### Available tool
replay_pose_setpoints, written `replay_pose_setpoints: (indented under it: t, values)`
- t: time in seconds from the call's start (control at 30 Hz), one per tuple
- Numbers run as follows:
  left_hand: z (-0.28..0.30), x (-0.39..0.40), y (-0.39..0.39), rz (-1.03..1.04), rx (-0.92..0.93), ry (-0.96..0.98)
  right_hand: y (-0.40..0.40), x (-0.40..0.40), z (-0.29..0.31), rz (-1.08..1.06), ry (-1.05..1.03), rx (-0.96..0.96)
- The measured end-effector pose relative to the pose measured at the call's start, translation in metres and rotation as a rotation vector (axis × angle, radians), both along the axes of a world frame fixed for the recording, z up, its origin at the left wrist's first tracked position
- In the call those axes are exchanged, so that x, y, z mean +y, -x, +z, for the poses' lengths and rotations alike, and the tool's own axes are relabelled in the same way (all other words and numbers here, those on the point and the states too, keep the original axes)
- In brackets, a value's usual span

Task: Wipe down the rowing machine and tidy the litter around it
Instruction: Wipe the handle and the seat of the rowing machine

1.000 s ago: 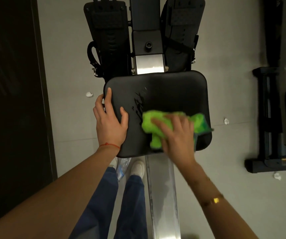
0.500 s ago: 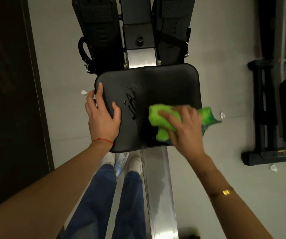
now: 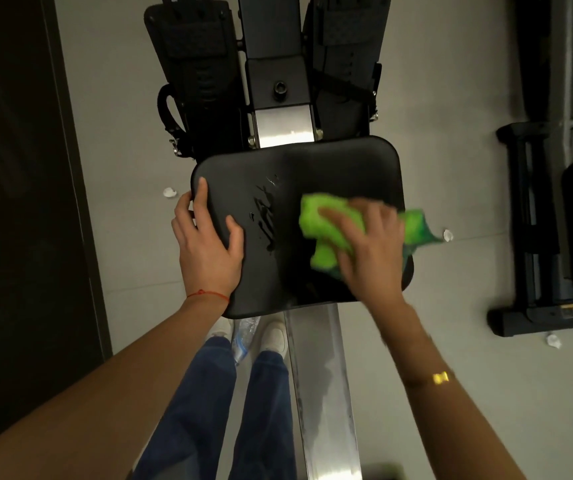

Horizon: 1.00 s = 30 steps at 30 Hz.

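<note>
Seat of the rowing machine, black and padded, sits on the steel rail just short of the two footplates. Wet streaks glisten near its middle. The right hand presses a bright green cloth flat onto the seat's right half, fingers spread over the bunched fabric, one corner trailing past the seat's right edge. The left hand grips the seat's left edge, fingers curled round the rim and thumb lying on top. Crumpled white paper scraps lie on the grey floor: one just left of the seat, one just right of it, another by the base of a neighbouring machine. A clear plastic bottle lies between the person's white shoes.
</note>
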State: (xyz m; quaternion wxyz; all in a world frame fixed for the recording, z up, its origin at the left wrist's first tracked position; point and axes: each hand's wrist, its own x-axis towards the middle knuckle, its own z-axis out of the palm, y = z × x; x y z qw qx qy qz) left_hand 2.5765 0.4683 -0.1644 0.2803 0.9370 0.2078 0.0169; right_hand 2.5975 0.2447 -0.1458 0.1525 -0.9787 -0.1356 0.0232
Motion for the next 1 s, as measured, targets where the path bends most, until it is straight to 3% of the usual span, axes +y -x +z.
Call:
replay_pose_setpoints:
  t: [0.07,0.13,0.3,0.4,0.57,0.67,0.83,1.0]
  values:
    - [0.000,0.000,0.000,0.003,-0.002,0.005,0.015,-0.008,0.002,0.123,0.005,0.030]
    - [0.000,-0.001,0.000,0.010,-0.003,0.000,-0.018,-0.012,0.002,0.213,0.030,0.043]
    - [0.000,0.000,0.000,0.010,0.007,-0.005,-0.116,0.011,-0.002,0.051,0.036,-0.040]
    - [0.001,0.000,-0.001,0.011,0.013,0.004,-0.086,0.011,0.000,0.003,-0.004,-0.035]
    - [0.003,0.000,-0.001,0.015,0.013,0.003,0.030,-0.022,0.009,0.204,0.015,0.035]
    - [0.003,-0.001,-0.001,0.021,0.010,-0.006,-0.001,-0.006,0.004,0.172,0.016,0.005]
    - [0.002,0.000,-0.002,0.023,0.002,-0.004,-0.080,0.061,-0.004,-0.068,-0.048,-0.036]
    - [0.001,0.001,-0.002,0.029,0.018,0.012,0.020,0.043,-0.001,0.271,-0.032,0.043]
